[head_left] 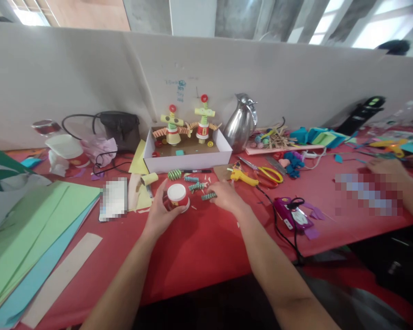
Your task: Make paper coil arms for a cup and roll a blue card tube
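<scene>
Red paper cup (176, 196) is steadied on the table (199, 247) in the left hand (161, 208) grip; a green paper spring (209, 196) at its 3 o'clock is pinched by the right hand (225, 195).

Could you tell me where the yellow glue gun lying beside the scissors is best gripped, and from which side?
Grip the glue gun around its handle, coming from above and the near side. It lies flat on the red table, with the scissors crowding its far side and its cord trailing right.

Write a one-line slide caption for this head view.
Left hand holds cup; right hand touches paper spring.
</scene>
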Demonstrator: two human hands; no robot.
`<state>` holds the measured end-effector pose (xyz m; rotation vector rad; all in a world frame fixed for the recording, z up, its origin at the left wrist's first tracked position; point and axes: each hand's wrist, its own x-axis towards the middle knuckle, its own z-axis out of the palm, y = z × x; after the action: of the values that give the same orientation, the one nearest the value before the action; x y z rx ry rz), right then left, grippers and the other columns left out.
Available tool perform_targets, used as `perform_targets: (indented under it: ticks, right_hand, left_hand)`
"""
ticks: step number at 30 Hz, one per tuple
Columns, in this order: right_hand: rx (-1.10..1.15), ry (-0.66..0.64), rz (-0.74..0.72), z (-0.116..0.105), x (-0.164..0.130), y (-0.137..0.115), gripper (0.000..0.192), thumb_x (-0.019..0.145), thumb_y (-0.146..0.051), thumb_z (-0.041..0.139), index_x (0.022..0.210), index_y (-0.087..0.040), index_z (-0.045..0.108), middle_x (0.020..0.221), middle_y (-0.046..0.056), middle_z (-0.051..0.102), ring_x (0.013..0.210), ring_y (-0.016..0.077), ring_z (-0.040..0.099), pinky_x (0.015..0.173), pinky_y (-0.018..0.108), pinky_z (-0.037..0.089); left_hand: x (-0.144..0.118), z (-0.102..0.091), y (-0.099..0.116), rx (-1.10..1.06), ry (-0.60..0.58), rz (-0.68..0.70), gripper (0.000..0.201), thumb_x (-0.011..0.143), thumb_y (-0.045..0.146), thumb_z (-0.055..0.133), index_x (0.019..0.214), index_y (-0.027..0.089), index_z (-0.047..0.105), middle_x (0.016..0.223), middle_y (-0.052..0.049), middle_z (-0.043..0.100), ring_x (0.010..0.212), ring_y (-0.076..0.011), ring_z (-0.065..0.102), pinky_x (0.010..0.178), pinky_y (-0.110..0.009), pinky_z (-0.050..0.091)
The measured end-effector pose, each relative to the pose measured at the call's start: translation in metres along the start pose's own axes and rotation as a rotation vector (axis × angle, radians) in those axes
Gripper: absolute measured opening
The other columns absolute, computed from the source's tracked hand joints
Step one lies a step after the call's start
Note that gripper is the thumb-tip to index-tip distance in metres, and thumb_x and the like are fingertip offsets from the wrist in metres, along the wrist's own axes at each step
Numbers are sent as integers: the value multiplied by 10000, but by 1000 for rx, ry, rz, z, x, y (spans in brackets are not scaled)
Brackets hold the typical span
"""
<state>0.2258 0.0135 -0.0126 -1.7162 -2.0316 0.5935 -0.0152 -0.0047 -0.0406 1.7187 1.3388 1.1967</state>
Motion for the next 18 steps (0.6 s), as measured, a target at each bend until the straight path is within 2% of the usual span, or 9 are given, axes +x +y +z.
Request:
perform_targets:
  ticks: [2,3,5,6,8,10,13,16,18]
  right_hand:
    - [9,11,17,-2,-3,-4,201,695,-79,754,859,-194,740,1022,108,721,1110,334,576,994,520,375]
    - [43,16,12,-4,-5,-7,181,734,-114,737,897,-191,731,1035,101,719,1080,307,596,974,488,407]
    - [268,-15,-43,-10,-13,-15,189,817,-226,689,1004,-198,700,1056,74,714,997,244,635,902,406,477]
    - [451,-51,-90,-13,-18,-21,209,843,-286,670,1036,-206,684,1046,57,713,951,219,648,863,374,501]
    - [817,-149,-183,-17,-28,-33,220,828,-379,690,992,-233,682,974,31,709,887,214,656,819,366,525]
    - [924,-175,-221,-16,-38,-46,187,801,-414,720,924,-276,695,917,17,698,863,224,656,822,379,532]
    - [792,-92,-241,-11,-51,-61,144,835,-436,680,929,-331,712,918,17,704,885,232,665,837,368,539]
    - [520,-33,-309,-14,-58,-64,195,878,-410,636,1059,-385,702,1021,-1,726,954,190,680,854,286,535]
    - [231,8,-316,-26,-56,-55,342,857,-413,667,1197,-431,639,1189,-39,699,1090,164,650,913,239,508]
  left_hand:
    - [-4,-3,8,32,134,115,884,694,318,806,1468,273,382,1336,-122,576,1219,-283,564,1038,-466,447]
    - [-6,-4,13,59,223,203,773,718,300,789,1416,264,459,1281,-110,610,1171,-267,587,1029,-455,451]
    - [-12,-4,26,108,355,357,489,758,253,753,1230,249,623,1134,-77,670,1056,-238,622,991,-426,470]
    - [-15,-2,33,106,359,389,391,765,238,746,1147,247,668,1063,-63,682,1008,-229,629,966,-412,481]
    - [-20,5,45,17,224,339,383,766,246,750,1143,258,683,1060,-59,670,980,-223,630,924,-391,501]
    - [-24,14,53,-156,72,229,374,788,280,736,1158,271,687,1118,-66,642,988,-221,629,887,-374,515]
    - [-30,23,59,-378,-14,109,257,827,289,700,1081,269,729,1122,-67,635,1017,-220,618,865,-348,508]
    - [-37,19,64,-487,13,64,216,802,257,730,1016,267,759,1108,-57,654,1065,-213,596,906,-324,482]
    - [-41,7,67,-595,68,15,188,792,263,743,978,269,766,1063,-45,680,1052,-201,603,906,-306,475]
